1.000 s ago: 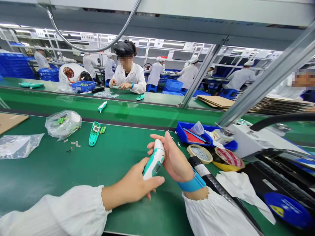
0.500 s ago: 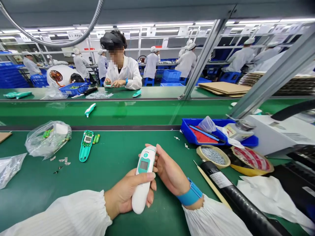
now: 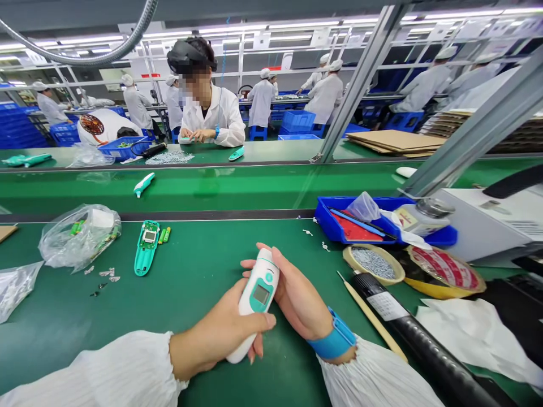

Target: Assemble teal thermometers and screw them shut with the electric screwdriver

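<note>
Okay so, thermometer (image 3: 258, 294) held up over the bench (image 3: 199, 277), looks fully closed up, nothing obviously left on it imo | left hand (image 3: 224, 325) clamped round its lower body, thumb across the front | right hand (image 3: 302, 298) loosely cupped, fingers apart behind its top | farther left, green shell (image 3: 144, 259) unclosed, board (image 3: 149, 233) bare

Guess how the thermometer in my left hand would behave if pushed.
The thermometer would likely be stiff, its casing looking like moulded plastic. Its rounded edges might let it rock, and its smooth surface could slip.
</note>
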Tool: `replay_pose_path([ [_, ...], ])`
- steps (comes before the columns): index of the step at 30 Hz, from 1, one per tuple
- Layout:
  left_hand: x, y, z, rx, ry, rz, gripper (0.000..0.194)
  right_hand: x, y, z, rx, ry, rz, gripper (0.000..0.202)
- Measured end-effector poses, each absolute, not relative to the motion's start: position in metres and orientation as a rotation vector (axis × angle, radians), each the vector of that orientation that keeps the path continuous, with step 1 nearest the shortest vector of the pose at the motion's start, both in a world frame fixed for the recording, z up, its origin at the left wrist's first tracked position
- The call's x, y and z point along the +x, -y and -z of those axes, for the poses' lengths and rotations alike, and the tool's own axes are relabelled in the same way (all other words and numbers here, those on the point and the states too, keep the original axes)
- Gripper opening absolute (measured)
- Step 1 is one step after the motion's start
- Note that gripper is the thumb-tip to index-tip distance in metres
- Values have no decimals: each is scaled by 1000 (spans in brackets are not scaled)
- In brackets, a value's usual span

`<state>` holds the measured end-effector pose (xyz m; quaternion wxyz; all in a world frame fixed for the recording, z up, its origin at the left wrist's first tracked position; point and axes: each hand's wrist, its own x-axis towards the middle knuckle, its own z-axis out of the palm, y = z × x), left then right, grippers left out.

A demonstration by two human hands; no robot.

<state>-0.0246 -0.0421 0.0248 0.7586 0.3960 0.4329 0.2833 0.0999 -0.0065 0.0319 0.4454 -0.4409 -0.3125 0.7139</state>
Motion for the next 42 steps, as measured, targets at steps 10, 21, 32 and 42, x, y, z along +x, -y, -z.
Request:
replay_pose_path([
  [10,-22,51,-37,903,-955,-570,49,99,4,-27,-1115,826,-1771,42],
  [21,-25,49,-39,632,-782,-639,44,100,3,-24,-1111,849,-1794,45],
  [32,-33,41,-23,1642,-1265,-858,35,124,34,-50,-1188,1299,-1285,47],
  [42,-31,39,-32,1142,-1079,-726,25,325,77,-52,-1451,2494,276,33],
])
